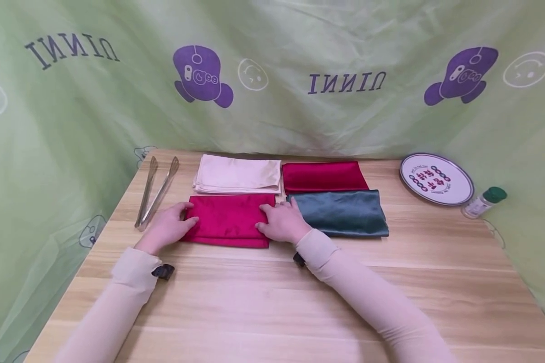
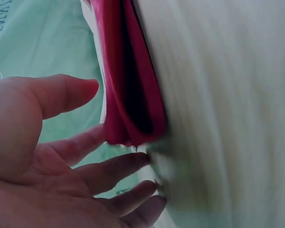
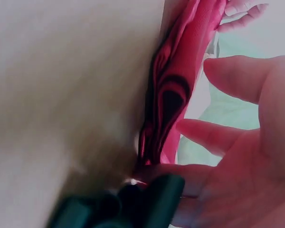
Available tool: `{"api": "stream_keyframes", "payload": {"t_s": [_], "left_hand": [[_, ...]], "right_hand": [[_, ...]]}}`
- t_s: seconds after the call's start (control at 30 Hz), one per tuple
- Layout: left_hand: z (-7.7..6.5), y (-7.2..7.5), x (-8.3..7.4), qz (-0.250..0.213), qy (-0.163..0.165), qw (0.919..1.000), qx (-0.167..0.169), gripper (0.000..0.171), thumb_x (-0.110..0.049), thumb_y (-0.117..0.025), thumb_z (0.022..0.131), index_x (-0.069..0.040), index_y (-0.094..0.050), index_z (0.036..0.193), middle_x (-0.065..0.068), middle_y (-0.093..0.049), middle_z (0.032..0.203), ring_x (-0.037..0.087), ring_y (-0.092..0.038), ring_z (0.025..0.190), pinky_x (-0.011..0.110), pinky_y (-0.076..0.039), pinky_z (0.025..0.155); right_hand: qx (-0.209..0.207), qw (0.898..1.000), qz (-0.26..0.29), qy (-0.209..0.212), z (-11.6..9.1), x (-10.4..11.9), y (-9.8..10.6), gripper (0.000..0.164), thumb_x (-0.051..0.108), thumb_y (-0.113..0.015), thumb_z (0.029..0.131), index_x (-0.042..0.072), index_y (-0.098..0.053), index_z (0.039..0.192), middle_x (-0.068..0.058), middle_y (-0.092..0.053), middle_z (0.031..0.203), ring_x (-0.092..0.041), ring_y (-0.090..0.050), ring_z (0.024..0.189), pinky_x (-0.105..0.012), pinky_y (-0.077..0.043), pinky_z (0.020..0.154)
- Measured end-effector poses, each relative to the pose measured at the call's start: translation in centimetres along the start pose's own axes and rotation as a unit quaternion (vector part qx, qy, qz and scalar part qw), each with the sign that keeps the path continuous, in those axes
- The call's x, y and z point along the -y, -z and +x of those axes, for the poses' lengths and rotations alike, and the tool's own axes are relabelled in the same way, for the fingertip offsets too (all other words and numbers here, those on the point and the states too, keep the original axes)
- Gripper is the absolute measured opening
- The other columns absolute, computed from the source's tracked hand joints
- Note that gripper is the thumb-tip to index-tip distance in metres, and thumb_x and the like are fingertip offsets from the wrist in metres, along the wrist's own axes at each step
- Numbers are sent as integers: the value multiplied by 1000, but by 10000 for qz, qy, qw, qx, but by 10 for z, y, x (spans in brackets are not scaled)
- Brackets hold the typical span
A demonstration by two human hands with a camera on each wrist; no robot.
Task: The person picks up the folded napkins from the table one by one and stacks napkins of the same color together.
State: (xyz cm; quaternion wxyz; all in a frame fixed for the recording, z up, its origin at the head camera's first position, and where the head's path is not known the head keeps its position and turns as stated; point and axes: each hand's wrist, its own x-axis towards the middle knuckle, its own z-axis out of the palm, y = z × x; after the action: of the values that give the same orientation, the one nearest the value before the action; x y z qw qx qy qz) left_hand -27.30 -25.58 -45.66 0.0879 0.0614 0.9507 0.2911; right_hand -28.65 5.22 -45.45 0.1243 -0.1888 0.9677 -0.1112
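A folded crimson satin cloth lies flat on the table between both hands. My left hand is at its left edge, fingers spread and thumb apart; in the left wrist view the fingertips sit beside the folded end. At the right edge my right hand touches the cloth, its thumb and index finger over the top. In the right wrist view its fingers are loosely extended along the layered folds. A folded dark teal cloth lies right beside this hand, partly under its fingers.
Behind are a folded cream cloth and a folded dark red cloth. Metal tongs lie at the left. A patterned plate and a green-capped shaker stand at the right. A green curtain hangs behind the wooden table.
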Motion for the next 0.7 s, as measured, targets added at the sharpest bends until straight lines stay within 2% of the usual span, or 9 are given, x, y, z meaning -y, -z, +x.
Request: {"api": "stream_keyframes", "payload": {"t_s": [0.17,0.27,0.37,0.53,0.7], "left_hand": [[0,-5,-1,-638,28,9979,-79,45,-22,-61,96,0,-51,134,29,-51,134,42,-45,125,54,-35,103],[0,-6,-3,-1411,40,9899,-132,43,-20,-61,96,-2,-52,134,24,-51,133,38,-49,117,47,-40,97],[-2,-8,-3,-1971,-13,9801,-243,42,-13,-61,96,-1,-50,135,22,-50,135,34,-53,111,36,-42,90],[-5,-12,1,-2378,87,9698,-532,45,0,-59,92,-1,-49,136,24,-49,132,30,-57,99,25,-46,76],[-11,-13,4,-2602,95,9628,-717,48,6,-58,89,0,-49,136,25,-51,126,24,-56,90,24,-47,69]], "right_hand": [[-272,9987,439,-17,-2,2,-4,52,38,-66,91,16,-55,137,-6,-61,129,-27,-47,129,-59,-10,114],[-604,9937,946,40,-4,3,-5,44,28,-68,90,14,-58,131,-7,-62,126,-25,-49,127,-59,-12,114],[-885,9849,1467,227,-4,6,-7,40,20,-67,89,12,-60,127,-8,-62,124,-24,-52,123,-52,-25,112],[-1110,9642,2376,385,-2,7,-12,39,11,-65,88,10,-60,127,-9,-60,126,-24,-55,115,-40,-43,97],[-1191,9278,3536,32,1,2,-15,39,2,-65,84,12,-64,122,-5,-61,123,-23,-60,98,-35,-48,85]]}}
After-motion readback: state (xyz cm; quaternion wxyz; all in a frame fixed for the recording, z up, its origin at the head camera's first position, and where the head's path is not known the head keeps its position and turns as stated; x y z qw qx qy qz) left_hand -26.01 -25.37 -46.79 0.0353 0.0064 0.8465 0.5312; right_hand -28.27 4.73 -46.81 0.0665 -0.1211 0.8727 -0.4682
